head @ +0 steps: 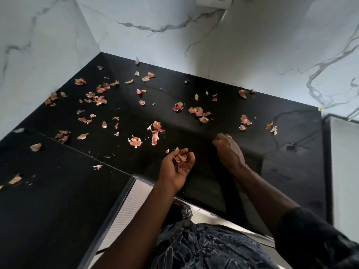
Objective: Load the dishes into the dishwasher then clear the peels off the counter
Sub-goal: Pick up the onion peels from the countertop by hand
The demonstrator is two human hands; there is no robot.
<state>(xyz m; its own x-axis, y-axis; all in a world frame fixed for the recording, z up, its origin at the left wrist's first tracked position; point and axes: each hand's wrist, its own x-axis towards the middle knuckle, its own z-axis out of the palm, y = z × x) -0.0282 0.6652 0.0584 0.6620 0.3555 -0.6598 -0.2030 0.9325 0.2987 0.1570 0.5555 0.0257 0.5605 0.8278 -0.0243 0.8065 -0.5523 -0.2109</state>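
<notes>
Several dry pink-brown onion peels (156,131) lie scattered over the black counter (223,98), most of them to the left and the far side. My left hand (173,171) is palm up over the counter's front edge, its fingers cupped round a small heap of gathered peels (181,161). My right hand (229,150) is knuckles up just to the right, with its curled fingertips down on the counter. Whatever is under those fingers is hidden. More peels (245,120) lie beyond the right hand.
White marble walls (155,35) close the corner behind the counter, with a socket plate (213,1) high up. A metal trim (116,206) runs along the counter's front edge. A white-topped ledge (343,152) stands at the right.
</notes>
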